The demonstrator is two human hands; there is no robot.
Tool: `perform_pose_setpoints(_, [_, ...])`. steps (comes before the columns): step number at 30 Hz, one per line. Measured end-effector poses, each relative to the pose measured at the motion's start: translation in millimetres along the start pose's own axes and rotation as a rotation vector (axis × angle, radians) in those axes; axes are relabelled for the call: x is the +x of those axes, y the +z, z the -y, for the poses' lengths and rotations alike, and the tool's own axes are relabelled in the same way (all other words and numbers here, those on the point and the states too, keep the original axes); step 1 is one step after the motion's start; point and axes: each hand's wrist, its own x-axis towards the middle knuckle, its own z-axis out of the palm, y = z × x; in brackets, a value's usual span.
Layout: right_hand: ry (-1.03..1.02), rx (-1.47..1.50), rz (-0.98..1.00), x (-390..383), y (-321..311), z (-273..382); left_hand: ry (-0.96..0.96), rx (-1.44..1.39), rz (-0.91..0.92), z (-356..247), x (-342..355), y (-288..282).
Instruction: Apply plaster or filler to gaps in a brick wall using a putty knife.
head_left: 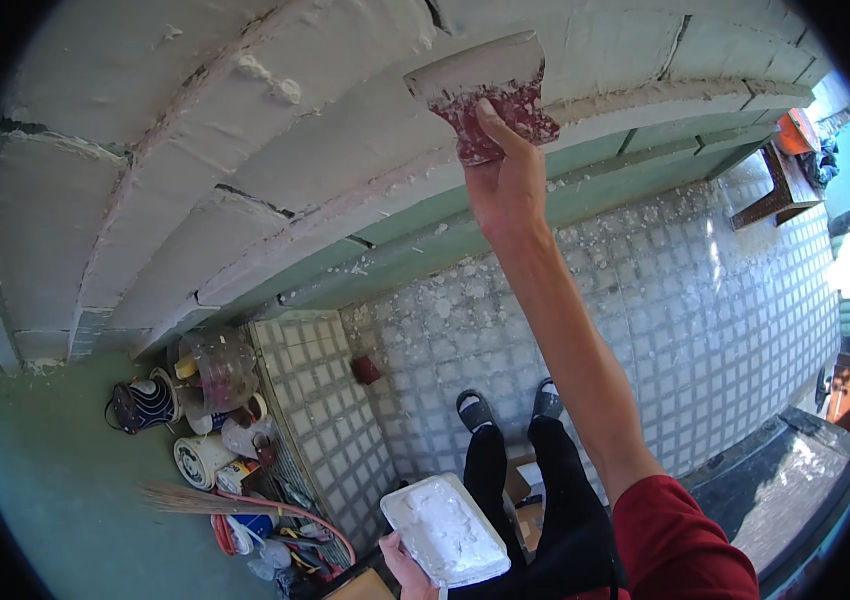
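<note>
My right hand is raised at the top centre, closed round a wide putty knife with white compound smeared on its pale blade and dark red lower part. The knife is at the white-coated panelled wall, which has cracks, ridges and green mouldings; whether the blade touches it I cannot tell. At the lower middle my left hand grips a shallow pale tray of white compound, held in front of my legs.
Buckets, bags, a broom, hoses and tools crowd the lower left beside a tiled step. The tiled floor has white splatters. A small stool stands upper right. A dark glossy surface is lower right. A cardboard box lies behind my legs.
</note>
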Motion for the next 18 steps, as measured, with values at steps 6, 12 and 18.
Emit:
perform_pose_setpoints(6, [-0.028, -0.479, 0.047, -21, -17, -25, -0.014, -0.065, -0.02, -8, 11, -10])
perform_pose_setpoints(12, [-0.529, -1.243, 0.338, -5, 3, -47, -0.007, -0.01, -0.005, -20, 13, -8])
perform_pose_setpoints(18, [-1.041, -1.451, 0.262, 23, 8, -22, -0.008, -0.014, 0.004, -29, 28, -12])
